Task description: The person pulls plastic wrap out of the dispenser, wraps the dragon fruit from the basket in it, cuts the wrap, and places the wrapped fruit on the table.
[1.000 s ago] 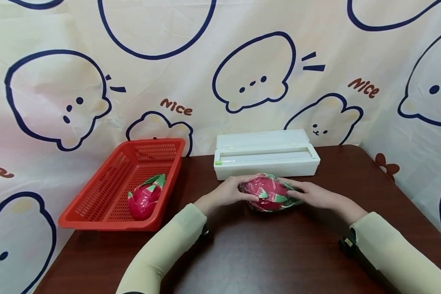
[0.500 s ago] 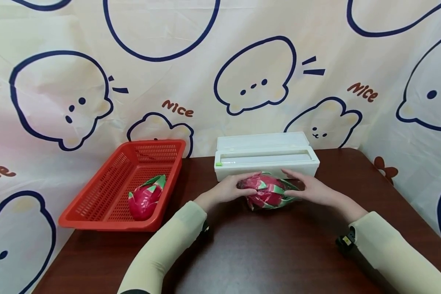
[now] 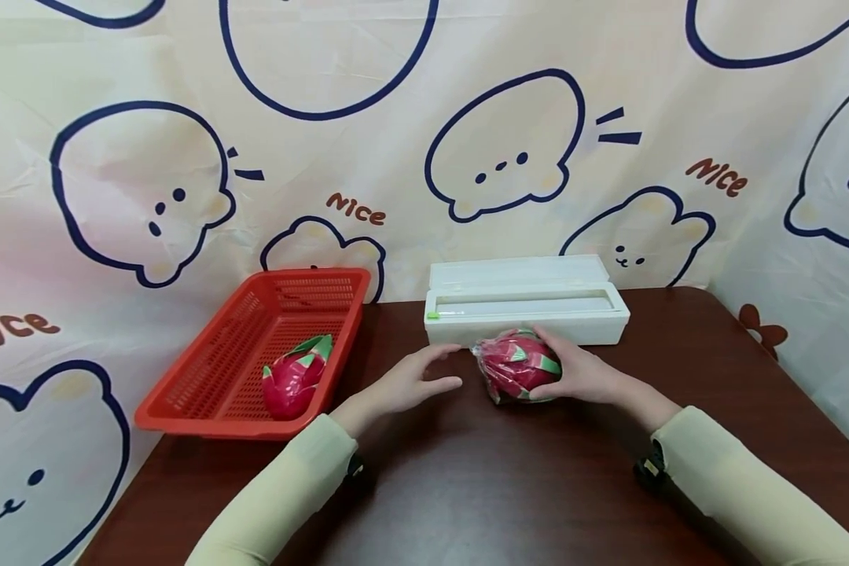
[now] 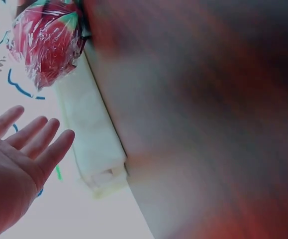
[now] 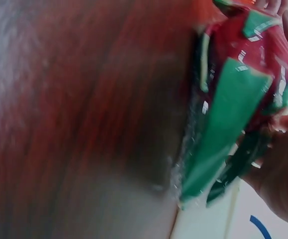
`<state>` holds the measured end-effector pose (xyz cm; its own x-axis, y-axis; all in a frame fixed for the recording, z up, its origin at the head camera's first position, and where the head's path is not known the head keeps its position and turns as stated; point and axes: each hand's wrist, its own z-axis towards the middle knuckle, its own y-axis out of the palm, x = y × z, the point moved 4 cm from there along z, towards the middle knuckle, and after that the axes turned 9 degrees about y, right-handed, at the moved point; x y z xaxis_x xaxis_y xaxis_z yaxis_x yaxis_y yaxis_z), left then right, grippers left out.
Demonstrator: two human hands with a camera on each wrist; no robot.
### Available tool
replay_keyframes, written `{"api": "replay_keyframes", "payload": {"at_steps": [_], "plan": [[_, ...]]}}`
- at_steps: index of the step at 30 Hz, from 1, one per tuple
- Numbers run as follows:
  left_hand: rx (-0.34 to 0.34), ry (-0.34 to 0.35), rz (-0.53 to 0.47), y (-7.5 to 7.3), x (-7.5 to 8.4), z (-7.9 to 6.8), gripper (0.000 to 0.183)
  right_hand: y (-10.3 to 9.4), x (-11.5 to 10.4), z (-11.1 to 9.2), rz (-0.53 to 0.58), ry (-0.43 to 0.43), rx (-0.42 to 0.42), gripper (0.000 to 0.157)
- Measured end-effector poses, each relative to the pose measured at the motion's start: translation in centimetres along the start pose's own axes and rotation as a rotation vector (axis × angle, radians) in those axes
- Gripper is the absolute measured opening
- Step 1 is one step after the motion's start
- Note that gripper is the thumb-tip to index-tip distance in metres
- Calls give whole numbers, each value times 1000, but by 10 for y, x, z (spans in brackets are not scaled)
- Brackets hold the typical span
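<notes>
A dragon fruit, pink-red with green scales and wrapped in clear plastic film, is at the middle of the table in front of a white box. My right hand grips its right side, thumb at the front and fingers behind. In the right wrist view the film shines over the fruit's long green scales. My left hand is off to the fruit's left, apart from it, fingers spread and holding nothing. The left wrist view shows that palm facing up, with crinkled film on the fruit beyond it.
A red plastic basket stands on the left, with a second dragon fruit inside. The white cling film box, lid raised and a green slider at its left end, stands along the back of the brown table, before a printed cloth.
My left hand has let go of the wrapped dragon fruit and drawn back to the left. The right hand has shifted to a grip on its right side. The head view has turned slightly left.
</notes>
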<state>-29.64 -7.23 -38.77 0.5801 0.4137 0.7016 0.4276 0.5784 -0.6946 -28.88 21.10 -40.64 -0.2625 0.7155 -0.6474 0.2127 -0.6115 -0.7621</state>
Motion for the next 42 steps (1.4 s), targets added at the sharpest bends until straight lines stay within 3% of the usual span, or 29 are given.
{"api": "replay_keyframes", "payload": {"at_steps": [8, 19, 24, 28, 33, 42], "plan": [[22, 15, -19, -2, 2, -22, 61, 8, -2, 5, -141, 4, 102, 123], [27, -3, -59, 1, -2, -27, 59, 7, -2, 4, -155, 47, 146, 103], [38, 41, -54, 3, -1, -29, 56, 3, -1, 2, -153, 52, 153, 103], [64, 58, -24, 2, -1, -30, 55, -10, -1, -3, -157, 57, 156, 103], [73, 85, -10, 2, 1, -26, 52, -38, 5, -24, -152, 124, 163, 104], [35, 101, -11, 8, 3, -16, 51, -77, 39, -70, -186, 265, 214, 111]]}}
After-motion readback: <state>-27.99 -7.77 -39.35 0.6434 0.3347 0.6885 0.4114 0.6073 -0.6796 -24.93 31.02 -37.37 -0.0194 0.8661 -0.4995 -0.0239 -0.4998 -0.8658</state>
